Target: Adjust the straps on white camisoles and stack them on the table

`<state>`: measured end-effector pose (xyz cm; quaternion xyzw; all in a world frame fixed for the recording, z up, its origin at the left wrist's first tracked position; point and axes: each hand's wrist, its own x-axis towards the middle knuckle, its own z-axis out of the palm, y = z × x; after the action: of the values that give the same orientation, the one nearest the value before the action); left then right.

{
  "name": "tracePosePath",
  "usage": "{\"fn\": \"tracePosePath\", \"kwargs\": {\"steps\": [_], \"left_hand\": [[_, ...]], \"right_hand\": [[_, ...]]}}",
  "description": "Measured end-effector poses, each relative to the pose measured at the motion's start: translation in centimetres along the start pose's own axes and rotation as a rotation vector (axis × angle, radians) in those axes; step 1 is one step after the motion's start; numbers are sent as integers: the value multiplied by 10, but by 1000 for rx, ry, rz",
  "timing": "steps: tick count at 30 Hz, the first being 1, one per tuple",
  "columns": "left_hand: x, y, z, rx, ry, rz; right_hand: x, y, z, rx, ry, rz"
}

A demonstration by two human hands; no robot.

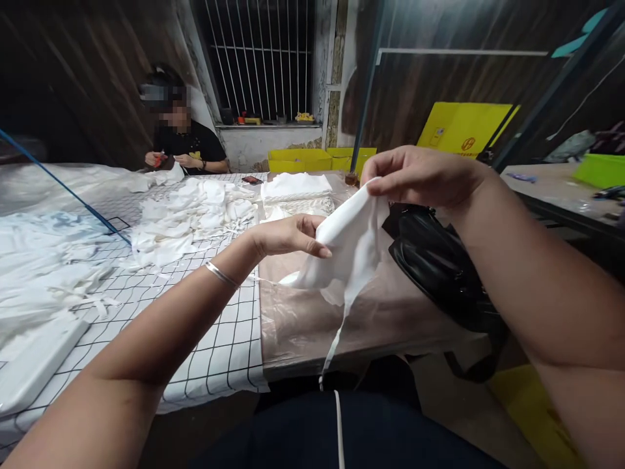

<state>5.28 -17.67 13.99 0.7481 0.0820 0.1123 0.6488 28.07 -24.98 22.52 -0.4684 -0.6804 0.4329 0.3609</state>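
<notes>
Between my two hands hangs a white cloth piece with thin ties (349,238), held up over the plastic-covered part of the table. My right hand (407,174) pinches its upper corner between thumb and fingers. Lower down on the left, my left hand (295,236) grips the cloth's folded edge, the thumb in front and the fingers partly hidden behind. One narrow strap dangles from the cloth toward the table's front edge, and another trails left near my wrist. Behind it sits a neat stack of folded white cloth (297,187).
Loose white garments (195,215) heap on the checked tablecloth (229,332), with more at far left. A black bag (434,260) lies right of the plastic sheet (293,326). Across the table a person (190,146) handles white cloth and something red. Yellow bins (300,160) stand beneath the window.
</notes>
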Motion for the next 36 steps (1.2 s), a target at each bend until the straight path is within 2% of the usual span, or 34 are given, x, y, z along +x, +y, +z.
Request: {"fn": "tracePosePath", "kwargs": {"steps": [2, 6, 9, 12, 14, 17, 20, 22, 25, 27, 31, 34, 35, 36], "left_hand": [[5, 9, 4, 3, 3, 83], [33, 26, 13, 17, 135, 268], [49, 32, 19, 14, 162, 278], [48, 35, 27, 24, 176, 268], [39, 35, 32, 26, 101, 241], [23, 33, 30, 65, -78, 133], [6, 33, 15, 170, -116, 5], [-6, 37, -1, 251, -21, -40], [-22, 49, -32, 374, 294, -32], [-28, 63, -53, 492, 449, -53], [-22, 102, -89, 882, 550, -163], [-12, 135, -103, 1181, 764, -117], [-9, 144, -104, 1177, 839, -104], [-7, 152, -102, 1070, 910, -98]], "right_hand": [[-5, -12, -4, 39, -35, -59], [-7, -40, -7, -61, -111, -142], [-10, -60, -11, -166, -138, -186], [-20, -74, -14, -253, -95, -210], [-29, -79, -16, -281, -64, -229], [-42, -79, -22, -276, -16, -272], [-49, -74, -33, -247, 110, -262], [-50, -68, -44, -227, 247, -201], [-41, -52, -64, -236, 435, -43], [-28, -37, -81, -278, 438, 22], [14, -13, -116, -490, 334, 63], [42, -12, -142, -761, 499, 96], [48, -16, -148, -837, 564, 84], [53, -20, -153, -896, 606, 54]]}}
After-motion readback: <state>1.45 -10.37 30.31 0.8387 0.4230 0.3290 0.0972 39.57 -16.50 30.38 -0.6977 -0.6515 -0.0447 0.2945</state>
